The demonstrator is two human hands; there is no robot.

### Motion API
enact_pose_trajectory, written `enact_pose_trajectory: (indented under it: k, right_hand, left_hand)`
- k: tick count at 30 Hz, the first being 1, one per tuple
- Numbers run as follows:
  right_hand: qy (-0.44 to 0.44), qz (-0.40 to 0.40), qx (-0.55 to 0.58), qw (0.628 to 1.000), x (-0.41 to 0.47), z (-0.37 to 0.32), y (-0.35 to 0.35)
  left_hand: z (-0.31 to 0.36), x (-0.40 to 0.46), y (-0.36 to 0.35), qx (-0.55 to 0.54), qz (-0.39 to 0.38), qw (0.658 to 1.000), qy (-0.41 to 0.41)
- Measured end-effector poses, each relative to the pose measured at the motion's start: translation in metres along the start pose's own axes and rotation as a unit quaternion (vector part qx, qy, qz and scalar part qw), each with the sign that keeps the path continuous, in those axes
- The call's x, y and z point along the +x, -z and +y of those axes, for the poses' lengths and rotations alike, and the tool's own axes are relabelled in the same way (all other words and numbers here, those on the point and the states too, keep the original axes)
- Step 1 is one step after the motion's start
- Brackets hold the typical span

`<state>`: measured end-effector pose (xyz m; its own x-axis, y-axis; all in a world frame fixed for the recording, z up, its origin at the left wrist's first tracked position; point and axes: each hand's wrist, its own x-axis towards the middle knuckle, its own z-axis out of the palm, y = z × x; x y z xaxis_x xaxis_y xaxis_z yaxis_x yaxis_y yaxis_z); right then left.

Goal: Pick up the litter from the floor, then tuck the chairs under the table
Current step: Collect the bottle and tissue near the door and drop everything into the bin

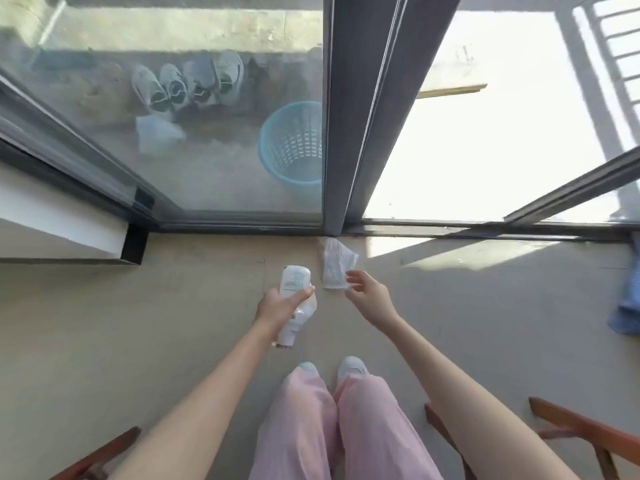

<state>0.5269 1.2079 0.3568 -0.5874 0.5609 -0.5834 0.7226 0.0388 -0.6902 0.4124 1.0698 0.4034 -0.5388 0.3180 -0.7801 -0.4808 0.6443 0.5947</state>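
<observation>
white litter: two pieces, perhaps; left hand (277,306) grips one wrapper (294,299).

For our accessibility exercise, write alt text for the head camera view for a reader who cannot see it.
A person's left hand grips crumpled white plastic packaging while the open right hand reaches toward a white paper scrap on the beige floor by a sliding glass door.

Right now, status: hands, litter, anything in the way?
Left hand gripping white wrappers. Right hand open, fingers at the crumpled paper on the floor by the door track. Nothing in the way.
</observation>
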Motion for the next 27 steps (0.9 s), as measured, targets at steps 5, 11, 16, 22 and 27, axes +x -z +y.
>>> enact_pose_trajectory:
  k: [5,11,16,22,27]
  right_hand:
    - [0.075,-0.073,-0.251,0.962,0.139,0.103,-0.059]
    - [0.167,-0.089,-0.495,0.848,0.282,0.19,-0.114]
    - [0.141,-0.047,-0.542,0.827,0.337,0.218,-0.127]
    - [0.135,-0.039,-0.532,0.835,0.332,0.225,-0.13]
    - [0.187,-0.015,-0.502,0.844,0.329,0.234,-0.123]
  left_hand:
    - [-0.066,0.148,-0.023,-0.004,-0.02,1.0,0.005]
    - [-0.14,0.295,-0.045,0.003,-0.012,1.0,0.005]
    - [-0.168,0.344,-0.054,0.021,-0.036,0.999,0.007]
    - [-0.169,0.337,-0.05,0.026,-0.041,0.999,0.024]
    - [-0.169,0.344,-0.057,0.014,-0.044,0.999,0.015]
